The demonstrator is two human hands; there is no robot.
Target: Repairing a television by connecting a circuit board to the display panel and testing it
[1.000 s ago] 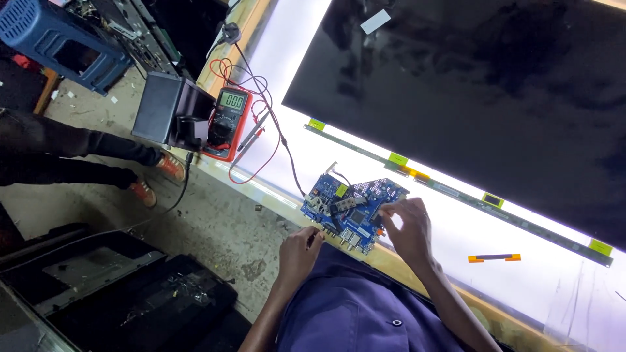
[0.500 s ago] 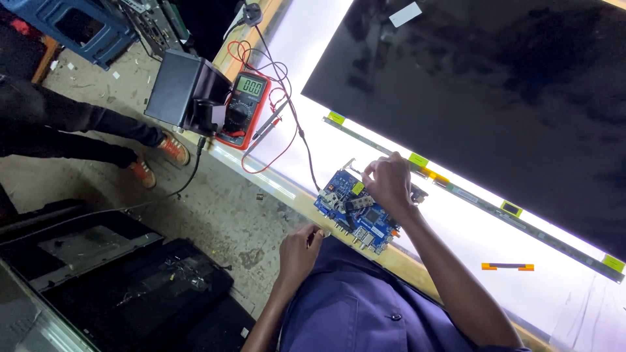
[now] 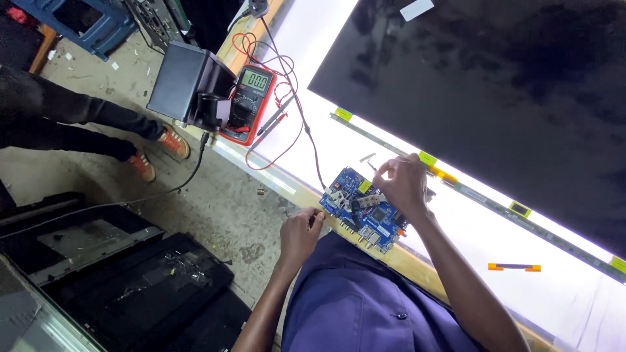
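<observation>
Resting on the wooden bench edge (image 3: 417, 261) at lower centre of the frame, the blue rectangular circuit board (image 3: 360, 212) is lying beside a lit white backlight panel (image 3: 495, 228). The person's right hand (image 3: 403, 184) is hovering over the board's far edge, fingers bunched as if pinching something small; what it grips cannot be told. The left hand (image 3: 301, 233) is curling loosely at the board's near corner, fingertips touching the bench edge. A red digital multimeter (image 3: 249, 103) is sitting toward the upper left, its red and black leads (image 3: 287, 124) trailing toward the board. A large dark screen sheet (image 3: 495, 85) is filling the upper right.
</observation>
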